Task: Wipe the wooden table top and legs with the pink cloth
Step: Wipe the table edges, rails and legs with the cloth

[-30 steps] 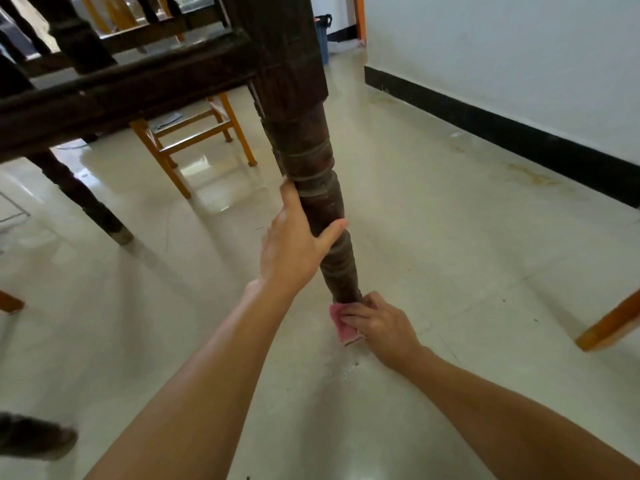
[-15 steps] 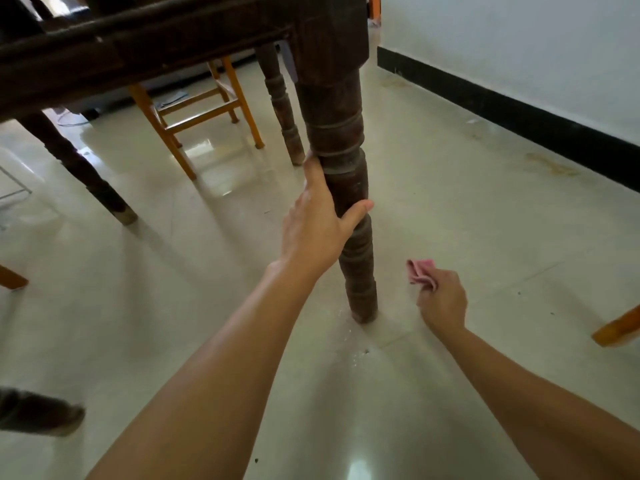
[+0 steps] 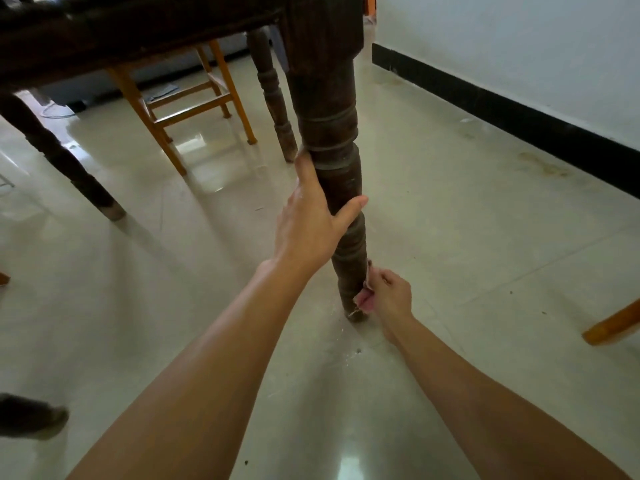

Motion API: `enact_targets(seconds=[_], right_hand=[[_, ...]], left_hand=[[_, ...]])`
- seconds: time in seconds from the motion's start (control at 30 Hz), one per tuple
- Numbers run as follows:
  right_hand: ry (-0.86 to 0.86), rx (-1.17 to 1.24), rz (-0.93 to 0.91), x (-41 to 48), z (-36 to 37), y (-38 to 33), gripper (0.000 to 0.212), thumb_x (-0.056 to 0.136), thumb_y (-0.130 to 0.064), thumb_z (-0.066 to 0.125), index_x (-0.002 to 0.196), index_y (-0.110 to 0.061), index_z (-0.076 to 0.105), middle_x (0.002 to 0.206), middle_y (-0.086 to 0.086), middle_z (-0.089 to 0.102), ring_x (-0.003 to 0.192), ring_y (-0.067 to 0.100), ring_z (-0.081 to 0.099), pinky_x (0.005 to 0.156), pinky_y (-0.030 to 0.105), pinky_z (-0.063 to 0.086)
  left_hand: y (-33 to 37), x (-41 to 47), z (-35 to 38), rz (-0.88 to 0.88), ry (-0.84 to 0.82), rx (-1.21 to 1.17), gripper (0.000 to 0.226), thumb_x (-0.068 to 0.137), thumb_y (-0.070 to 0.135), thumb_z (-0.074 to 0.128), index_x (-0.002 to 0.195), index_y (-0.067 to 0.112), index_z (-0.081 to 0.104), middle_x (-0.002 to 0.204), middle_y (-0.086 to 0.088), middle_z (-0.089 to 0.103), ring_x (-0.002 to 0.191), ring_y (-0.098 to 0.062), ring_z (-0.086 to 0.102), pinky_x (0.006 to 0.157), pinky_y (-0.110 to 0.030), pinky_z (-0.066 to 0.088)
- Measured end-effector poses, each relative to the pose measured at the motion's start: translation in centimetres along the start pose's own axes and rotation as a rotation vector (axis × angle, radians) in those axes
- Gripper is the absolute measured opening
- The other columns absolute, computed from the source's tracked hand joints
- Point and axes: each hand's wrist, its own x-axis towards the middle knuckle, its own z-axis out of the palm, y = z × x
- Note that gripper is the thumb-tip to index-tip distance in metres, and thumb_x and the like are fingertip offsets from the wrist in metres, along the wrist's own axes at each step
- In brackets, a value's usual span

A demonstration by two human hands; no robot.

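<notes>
Right hand (image 3: pixel 389 296) pinches pink cloth (image 3: pixel 364 301) against foot of near table leg (image 3: pixel 329 133), just above floor (image 3: pixel 450 237). Left hand (image 3: pixel 311 220) grips same leg at middle, thumb round it. Better: wrap cloth around turned rings, rub upward, reach back side also. Orange chair (image 3: pixel 187 105) behind, well apart.

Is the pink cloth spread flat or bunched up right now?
Bunched up. Only a small crumpled wad of the pink cloth shows, pinched in the right hand against the table leg near its foot.
</notes>
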Motion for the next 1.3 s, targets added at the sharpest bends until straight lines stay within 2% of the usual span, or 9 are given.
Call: enact_targets(seconds=[0.07,0.2,0.57,0.67,0.77,0.9,1.03,1.2,1.3], right_hand=[[0.075,0.013,-0.09,-0.7,0.7,1.5,0.015,0.099,-0.021,0.055,0.099,-0.017,0.069,0.087,0.015,0.07,0.052,0.019,0.061,0.053,0.031,0.055],[0.051,-0.161,-0.31,-2.4,-0.5,4.5,0.035,0.094,-0.012,0.061,0.091,-0.047,0.063,0.096,0.003,0.067,0.067,0.022,0.067,0.064,0.045,0.059],[0.015,-0.376,-0.322,-3.9,2.1,6.4,0.018,0.099,-0.017,0.05,0.108,-0.027,0.062,0.1,0.004,0.056,0.066,0.014,0.063,0.061,0.021,0.055],[-0.145,-0.382,-0.173,-6.1,1.6,9.1,0.022,0.096,-0.016,0.057,0.112,-0.029,0.065,0.101,0.007,0.064,0.072,0.015,0.067,0.069,0.036,0.059],[0.121,-0.07,-0.125,-2.9,0.2,6.5,0.037,0.092,-0.011,0.064,0.123,-0.03,0.057,0.093,0.005,0.066,0.054,0.011,0.064,0.055,0.032,0.058],[0.222,-0.084,-0.254,0.2,1.2,3.1,0.043,0.097,-0.023,0.055,0.139,-0.029,0.048,0.118,0.001,0.06,0.084,0.022,0.069,0.071,0.043,0.061],[0.053,-0.404,-0.373,-3.6,2.4,7.5,0.047,0.1,-0.018,0.047,0.146,-0.027,0.041,0.113,0.0,0.051,0.097,0.02,0.063,0.074,0.019,0.054],[-0.003,-0.496,-0.284,-2.5,-1.3,9.2,0.014,0.092,-0.04,0.057,0.104,-0.041,0.065,0.087,0.001,0.065,0.077,0.021,0.065,0.075,0.043,0.056],[0.124,-0.395,-0.186,2.6,-1.3,5.2,0.033,0.098,-0.019,0.052,0.13,-0.022,0.06,0.114,0.008,0.065,0.095,0.027,0.065,0.086,0.045,0.055]], left_hand=[[0.1,-0.1,0.0,-0.002,-0.008,-0.01,0.088,0.081,0.04,0.071,0.146,0.025,0.012,0.143,-0.002,0.044,0.129,-0.024,0.047,0.101,-0.048,0.046],[0.3,-0.1,-0.2,-0.004,-0.02,-0.029,0.09,0.083,0.036,0.071,0.148,0.022,0.011,0.144,-0.001,0.043,0.131,-0.022,0.045,0.102,-0.042,0.043],[0.6,-0.3,-0.2,-0.019,-0.021,-0.014,0.089,0.083,0.036,0.069,0.148,0.022,0.01,0.144,0.0,0.043,0.13,-0.022,0.045,0.1,-0.038,0.043],[0.5,-0.4,-0.2,-0.021,-0.033,-0.021,0.088,0.084,0.036,0.069,0.148,0.022,0.01,0.144,-0.001,0.044,0.129,-0.022,0.046,0.1,-0.037,0.044],[0.3,-0.3,-0.1,-0.009,-0.022,-0.025,0.089,0.084,0.035,0.07,0.148,0.022,0.009,0.143,-0.001,0.044,0.129,-0.021,0.047,0.099,-0.037,0.044],[0.3,-0.2,0.0,-0.006,-0.008,0.009,0.091,0.083,0.038,0.07,0.149,0.022,0.009,0.146,0.0,0.04,0.131,-0.022,0.045,0.101,-0.038,0.043],[0.2,-0.2,0.1,-0.008,-0.002,-0.009,0.091,0.083,0.037,0.07,0.149,0.021,0.009,0.146,0.001,0.041,0.13,-0.022,0.046,0.101,-0.038,0.043],[0.0,-0.2,0.1,-0.014,-0.007,-0.023,0.093,0.082,0.037,0.071,0.149,0.023,0.008,0.146,0.001,0.041,0.13,-0.022,0.045,0.102,-0.039,0.043],[0.2,-0.2,0.1,-0.016,-0.006,-0.021,0.093,0.083,0.037,0.07,0.15,0.023,0.007,0.148,0.001,0.038,0.132,-0.021,0.043,0.102,-0.038,0.041]])
